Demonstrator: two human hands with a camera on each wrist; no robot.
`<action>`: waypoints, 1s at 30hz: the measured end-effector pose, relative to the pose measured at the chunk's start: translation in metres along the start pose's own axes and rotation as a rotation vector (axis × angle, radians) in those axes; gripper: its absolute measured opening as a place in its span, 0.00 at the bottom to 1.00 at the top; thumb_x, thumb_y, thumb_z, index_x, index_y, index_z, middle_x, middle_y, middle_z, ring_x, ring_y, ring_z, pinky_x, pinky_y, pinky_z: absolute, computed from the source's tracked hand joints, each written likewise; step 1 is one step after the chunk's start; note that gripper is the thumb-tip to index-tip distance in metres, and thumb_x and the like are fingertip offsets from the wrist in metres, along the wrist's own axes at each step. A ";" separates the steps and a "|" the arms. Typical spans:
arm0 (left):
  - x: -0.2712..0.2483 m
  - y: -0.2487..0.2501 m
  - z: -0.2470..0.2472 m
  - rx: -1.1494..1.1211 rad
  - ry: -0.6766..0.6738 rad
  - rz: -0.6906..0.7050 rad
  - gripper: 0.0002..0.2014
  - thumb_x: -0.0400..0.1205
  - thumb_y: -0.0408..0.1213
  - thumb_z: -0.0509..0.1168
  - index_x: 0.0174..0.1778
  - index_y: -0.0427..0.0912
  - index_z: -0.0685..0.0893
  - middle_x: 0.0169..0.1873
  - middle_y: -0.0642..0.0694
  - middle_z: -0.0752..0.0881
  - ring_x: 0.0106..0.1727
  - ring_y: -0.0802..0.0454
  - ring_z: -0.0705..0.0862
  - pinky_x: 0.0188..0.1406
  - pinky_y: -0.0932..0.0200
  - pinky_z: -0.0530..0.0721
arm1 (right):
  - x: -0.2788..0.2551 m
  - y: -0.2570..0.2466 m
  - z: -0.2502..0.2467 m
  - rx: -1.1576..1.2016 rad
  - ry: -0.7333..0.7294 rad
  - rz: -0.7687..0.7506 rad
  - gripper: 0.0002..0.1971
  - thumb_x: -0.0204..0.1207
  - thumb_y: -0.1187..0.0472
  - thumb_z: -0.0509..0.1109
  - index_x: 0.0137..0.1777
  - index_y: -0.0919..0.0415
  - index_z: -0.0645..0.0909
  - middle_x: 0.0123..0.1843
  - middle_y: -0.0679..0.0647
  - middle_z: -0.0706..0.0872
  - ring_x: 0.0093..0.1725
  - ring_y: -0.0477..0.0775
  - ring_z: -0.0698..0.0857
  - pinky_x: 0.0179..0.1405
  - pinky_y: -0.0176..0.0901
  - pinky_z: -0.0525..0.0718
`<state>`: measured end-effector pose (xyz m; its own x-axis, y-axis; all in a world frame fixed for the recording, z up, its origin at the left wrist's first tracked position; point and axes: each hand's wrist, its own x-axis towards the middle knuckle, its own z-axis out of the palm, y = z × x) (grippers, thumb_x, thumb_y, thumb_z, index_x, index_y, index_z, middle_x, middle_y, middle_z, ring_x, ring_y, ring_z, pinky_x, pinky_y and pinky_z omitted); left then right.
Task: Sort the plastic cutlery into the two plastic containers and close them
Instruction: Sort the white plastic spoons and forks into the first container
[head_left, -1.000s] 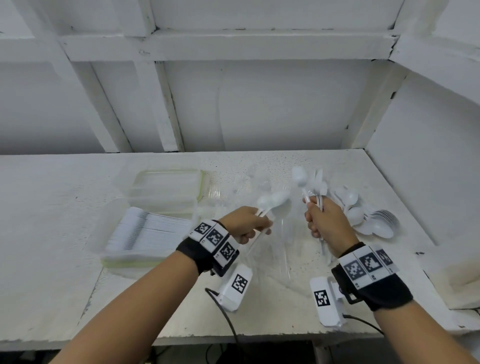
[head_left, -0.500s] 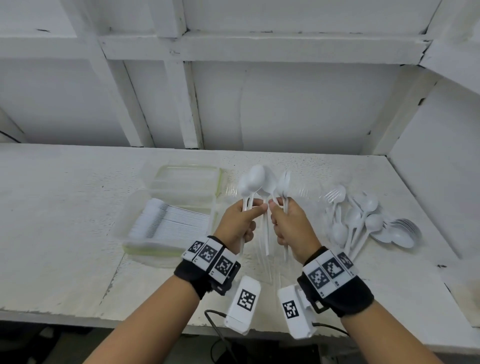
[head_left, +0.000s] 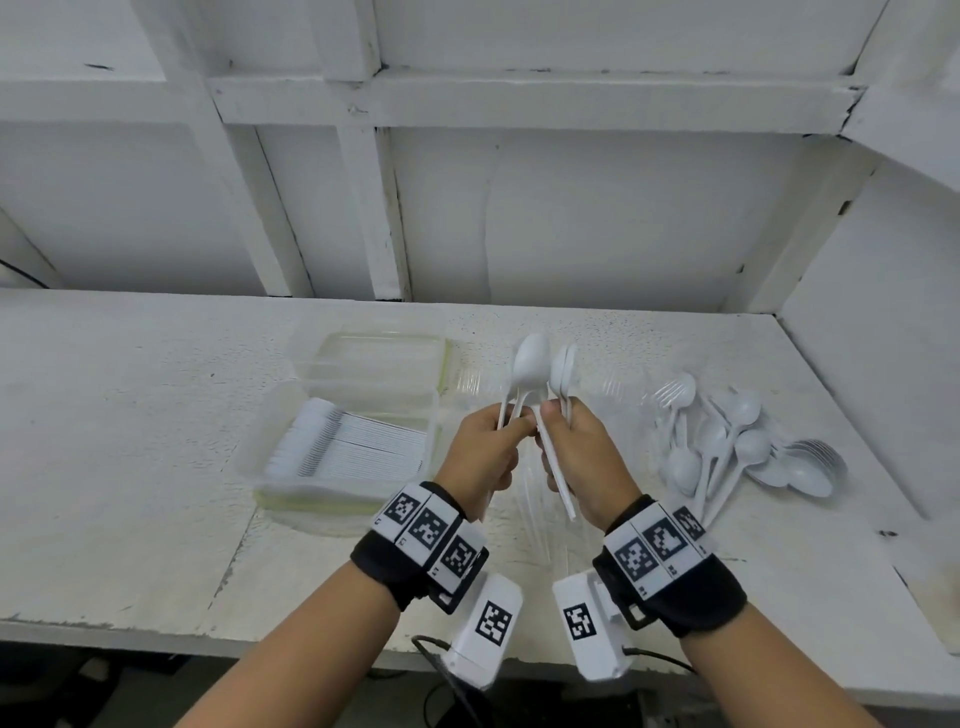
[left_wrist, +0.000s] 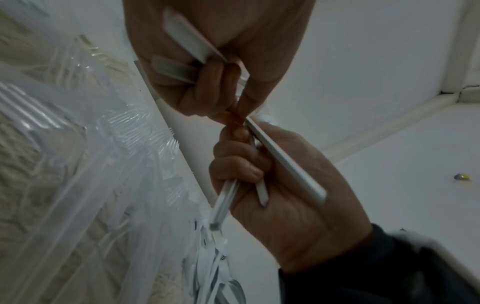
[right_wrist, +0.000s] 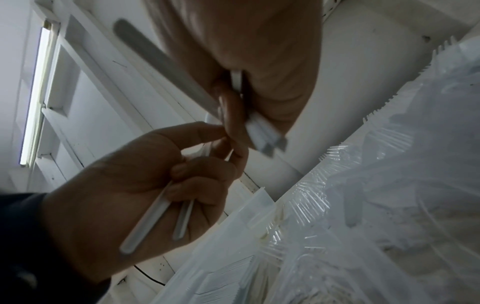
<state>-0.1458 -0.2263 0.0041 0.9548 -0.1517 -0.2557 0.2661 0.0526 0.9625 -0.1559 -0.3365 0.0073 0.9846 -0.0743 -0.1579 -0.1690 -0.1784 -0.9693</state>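
Both hands are raised together over the middle of the white table (head_left: 156, 415). My left hand (head_left: 511, 428) grips a few white plastic spoons (head_left: 530, 364) by the handles, bowls up. My right hand (head_left: 553, 415) grips more white spoons (head_left: 563, 366), and one handle (head_left: 558, 478) sticks down past the palm. Fingertips of the two hands touch. The wrist views show the handles (left_wrist: 192, 49) (right_wrist: 257, 127) clamped in curled fingers. A clear container (head_left: 332, 499) on the left holds a neat stack of white cutlery (head_left: 353, 447); its lid (head_left: 374, 358) lies open behind.
Loose white spoons and a fork (head_left: 727, 441) lie in a pile on the right. Below the hands stands a second clear container (head_left: 530, 525) holding transparent forks (left_wrist: 145, 131). White walls close off the back and right. The table's front edge (head_left: 208, 629) is near my wrists.
My right hand has come left from the pile with its spoons and met the left hand over the middle. Both hands have risen slightly; the spoon bowls now stand side by side.
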 end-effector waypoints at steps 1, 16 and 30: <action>0.001 0.000 0.000 0.030 0.008 0.006 0.09 0.82 0.34 0.62 0.35 0.41 0.78 0.24 0.48 0.72 0.17 0.60 0.62 0.15 0.67 0.59 | -0.001 0.000 0.000 -0.018 0.003 -0.011 0.10 0.85 0.55 0.55 0.46 0.53 0.75 0.34 0.47 0.78 0.31 0.44 0.75 0.32 0.38 0.72; 0.008 0.008 -0.027 -0.277 -0.035 -0.033 0.08 0.83 0.44 0.62 0.44 0.44 0.77 0.27 0.57 0.83 0.15 0.62 0.58 0.11 0.70 0.55 | -0.009 0.000 -0.002 0.264 -0.273 0.069 0.09 0.86 0.55 0.53 0.52 0.54 0.74 0.24 0.47 0.67 0.19 0.43 0.63 0.16 0.33 0.64; 0.010 0.011 -0.034 -0.094 -0.102 0.016 0.11 0.79 0.44 0.65 0.44 0.40 0.73 0.30 0.49 0.71 0.15 0.61 0.59 0.12 0.69 0.55 | -0.008 -0.010 -0.011 0.097 -0.448 0.200 0.15 0.85 0.60 0.52 0.41 0.63 0.76 0.25 0.57 0.80 0.23 0.52 0.79 0.24 0.41 0.81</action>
<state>-0.1288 -0.1938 0.0091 0.9419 -0.2494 -0.2248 0.2663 0.1471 0.9526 -0.1629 -0.3450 0.0204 0.8591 0.3346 -0.3873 -0.3726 -0.1101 -0.9214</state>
